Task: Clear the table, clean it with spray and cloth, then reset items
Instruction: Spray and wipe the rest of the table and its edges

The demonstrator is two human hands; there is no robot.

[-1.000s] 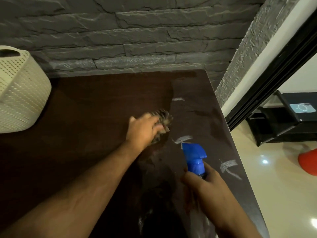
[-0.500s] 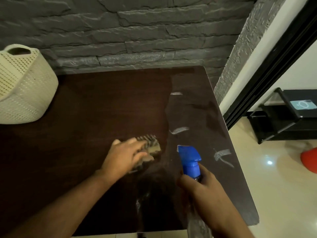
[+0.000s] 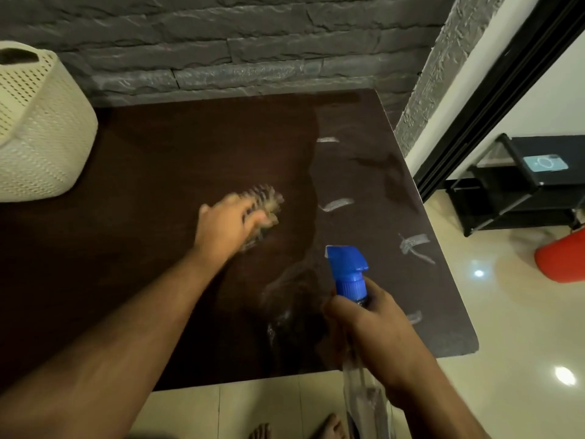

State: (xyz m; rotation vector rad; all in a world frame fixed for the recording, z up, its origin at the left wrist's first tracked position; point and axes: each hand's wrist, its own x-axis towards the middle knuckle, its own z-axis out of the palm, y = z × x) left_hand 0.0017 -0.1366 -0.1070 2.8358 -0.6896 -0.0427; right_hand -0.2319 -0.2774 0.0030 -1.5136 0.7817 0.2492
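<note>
Left hand curled over bunched cloth, pressing it flat on table near centre; blurred. Cloth: soft, light, floppy, likely damp; best gripped as a wad from above. Right hand wrapped round neck of spray bottle, held upright above near right part of table. Bottle: clear, thin plastic, light, probably slick if wet; neck below blue trigger safest hold. Dark glossy top, wet sheen and whitish streaks on right side. Cream perforated basket at left. Grey stone wall behind; shiny tiled floor, black rack at right.
</note>
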